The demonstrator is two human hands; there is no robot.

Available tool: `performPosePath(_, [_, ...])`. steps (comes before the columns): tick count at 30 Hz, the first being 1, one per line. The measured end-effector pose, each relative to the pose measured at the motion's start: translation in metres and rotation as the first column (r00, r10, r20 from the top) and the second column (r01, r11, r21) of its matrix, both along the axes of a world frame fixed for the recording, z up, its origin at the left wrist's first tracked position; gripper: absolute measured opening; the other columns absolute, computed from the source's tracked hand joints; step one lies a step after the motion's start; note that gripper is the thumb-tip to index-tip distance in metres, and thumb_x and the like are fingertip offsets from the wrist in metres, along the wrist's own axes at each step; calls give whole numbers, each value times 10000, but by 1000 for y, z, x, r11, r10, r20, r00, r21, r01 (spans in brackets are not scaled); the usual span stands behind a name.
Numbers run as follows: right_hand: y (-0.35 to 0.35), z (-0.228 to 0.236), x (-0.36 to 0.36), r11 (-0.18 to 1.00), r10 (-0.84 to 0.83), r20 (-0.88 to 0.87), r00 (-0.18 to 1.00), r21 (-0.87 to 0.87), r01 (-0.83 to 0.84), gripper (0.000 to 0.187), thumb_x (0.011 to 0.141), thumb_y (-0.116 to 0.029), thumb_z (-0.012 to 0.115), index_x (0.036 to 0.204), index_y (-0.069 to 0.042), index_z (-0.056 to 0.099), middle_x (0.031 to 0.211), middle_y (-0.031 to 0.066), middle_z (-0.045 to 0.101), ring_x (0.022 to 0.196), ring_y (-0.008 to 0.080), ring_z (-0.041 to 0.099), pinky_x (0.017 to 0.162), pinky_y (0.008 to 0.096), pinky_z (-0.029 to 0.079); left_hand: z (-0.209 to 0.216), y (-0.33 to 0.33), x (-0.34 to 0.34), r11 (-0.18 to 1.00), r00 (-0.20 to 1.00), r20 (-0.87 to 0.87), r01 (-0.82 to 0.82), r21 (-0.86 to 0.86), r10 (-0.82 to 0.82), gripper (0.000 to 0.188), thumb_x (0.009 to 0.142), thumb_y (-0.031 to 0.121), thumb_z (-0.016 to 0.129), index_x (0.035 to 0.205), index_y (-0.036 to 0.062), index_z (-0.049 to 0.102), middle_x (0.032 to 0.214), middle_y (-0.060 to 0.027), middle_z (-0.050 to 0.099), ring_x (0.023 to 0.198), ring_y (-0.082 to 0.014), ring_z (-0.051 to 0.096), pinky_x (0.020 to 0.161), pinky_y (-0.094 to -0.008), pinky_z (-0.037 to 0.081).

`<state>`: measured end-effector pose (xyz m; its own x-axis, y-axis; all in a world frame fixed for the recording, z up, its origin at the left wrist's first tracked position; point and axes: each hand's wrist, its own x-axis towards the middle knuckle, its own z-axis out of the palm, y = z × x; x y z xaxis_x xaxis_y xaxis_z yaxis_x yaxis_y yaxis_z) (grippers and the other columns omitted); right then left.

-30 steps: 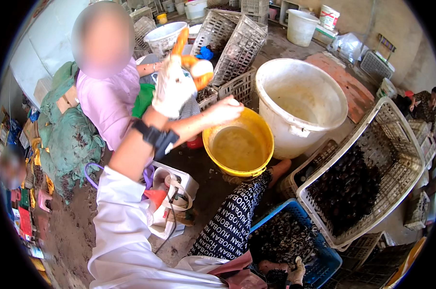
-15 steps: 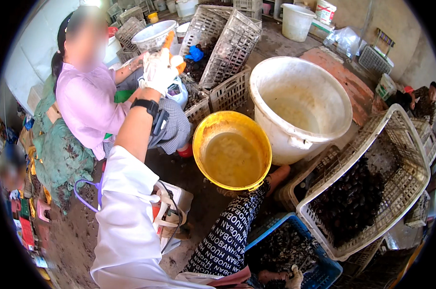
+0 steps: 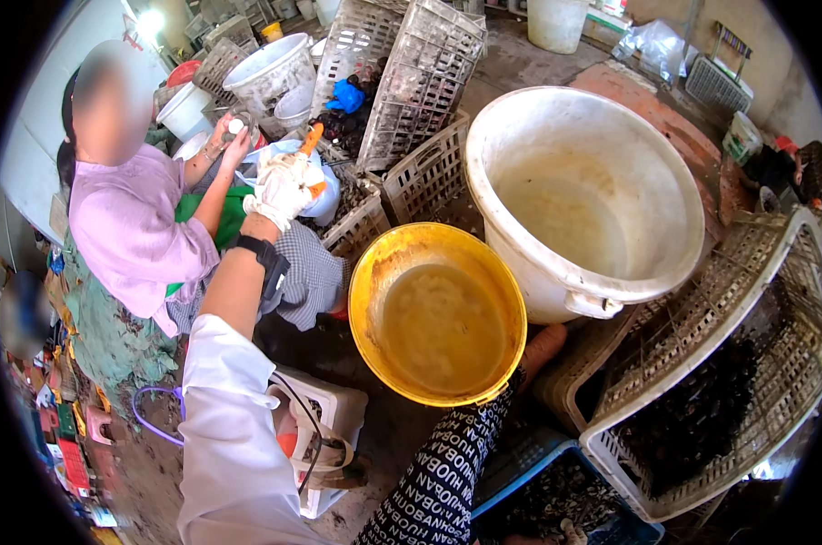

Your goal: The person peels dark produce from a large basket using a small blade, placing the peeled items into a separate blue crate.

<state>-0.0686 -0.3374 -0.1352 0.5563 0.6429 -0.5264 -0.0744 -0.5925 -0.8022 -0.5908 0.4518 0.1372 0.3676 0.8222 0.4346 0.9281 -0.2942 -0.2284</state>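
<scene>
My left hand (image 3: 282,189), in a white glove, reaches forward above the co-worker's lap, near the crates. Orange pieces that look like covers show on its stretched index finger and its thumb, and I see nothing held. Only a small part of my right hand (image 3: 572,533) shows at the lower edge. It is in a dirty glove at the blue crate (image 3: 497,495), over dark shell-like pieces, and its fingers are mostly cut off. Between my arms stands a yellow bucket (image 3: 361,313) of cloudy liquid.
Beyond the bucket stands a big white tub (image 3: 674,286) with liquid. A tilted pale crate (image 3: 602,454) of dark shellfish is at right. A seated co-worker (image 3: 124,218) in pink holds a small round white thing. More crates (image 3: 424,82) lean behind, and a white stool-like thing (image 3: 343,404) stands nearby.
My left hand has come down from in front of the co-worker's hands, which now show. The view has shifted, bringing the bucket and tub lower. My right hand has slipped further out of view.
</scene>
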Motion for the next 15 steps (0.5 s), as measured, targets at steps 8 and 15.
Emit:
performPosePath(8, [135, 121, -23, 914, -337, -349, 875, -343, 215, 252, 849, -206, 651, 1052, -63, 606, 805, 65, 597, 655, 167, 576, 472, 274, 445, 1, 12, -26, 872, 765, 505, -487, 50, 399, 874, 692, 362, 754, 1408, 86, 335, 1208, -203, 555, 1031, -364, 560, 892, -418, 438])
performPosePath(15, [75, 91, -5, 746, 666, 426, 613, -365, -557, 390, 855, -84, 550, 1245, -74, 541, 1056, 217, 587, 977, 375, 564, 822, 424, 467, -38, 54, -63, 970, 370, 921, -240, -35, 125, 939, 655, 101, 817, 1425, 114, 280, 1133, -127, 553, 923, -178, 562, 789, -301, 498])
